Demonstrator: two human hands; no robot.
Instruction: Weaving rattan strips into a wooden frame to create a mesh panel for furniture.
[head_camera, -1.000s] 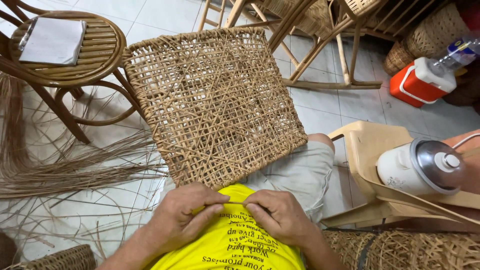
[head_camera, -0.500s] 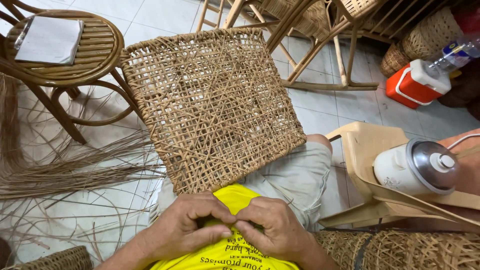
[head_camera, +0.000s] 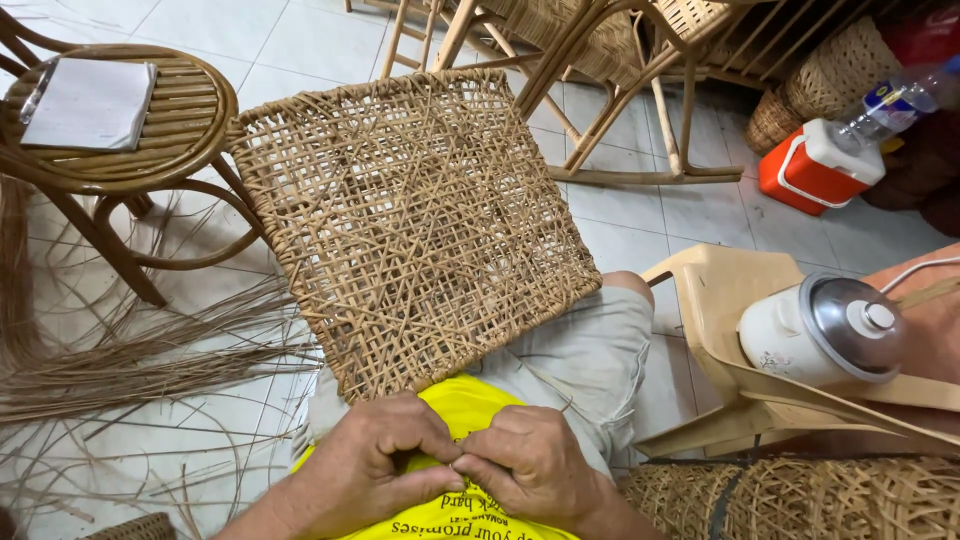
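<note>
The woven cane panel (head_camera: 410, 220) rests tilted on your lap, its long axis running from 6 toward 12 o'clock, the far edge pointing away from you. At its 6 o'clock edge your left hand (head_camera: 375, 460) and right hand (head_camera: 530, 465) meet, fingers pressed together, pinching something too small to tell. Loose cane strips (head_camera: 130, 370) lie on the floor at 9 o'clock. At 3 o'clock a white lidded pot (head_camera: 820, 330) sits in a beige plastic chair (head_camera: 710, 290).

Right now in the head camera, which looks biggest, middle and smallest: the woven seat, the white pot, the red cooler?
1. woven seat, by far the largest.
2. white pot.
3. red cooler, though it sits farther away, so pot and cooler are unsure.
</note>
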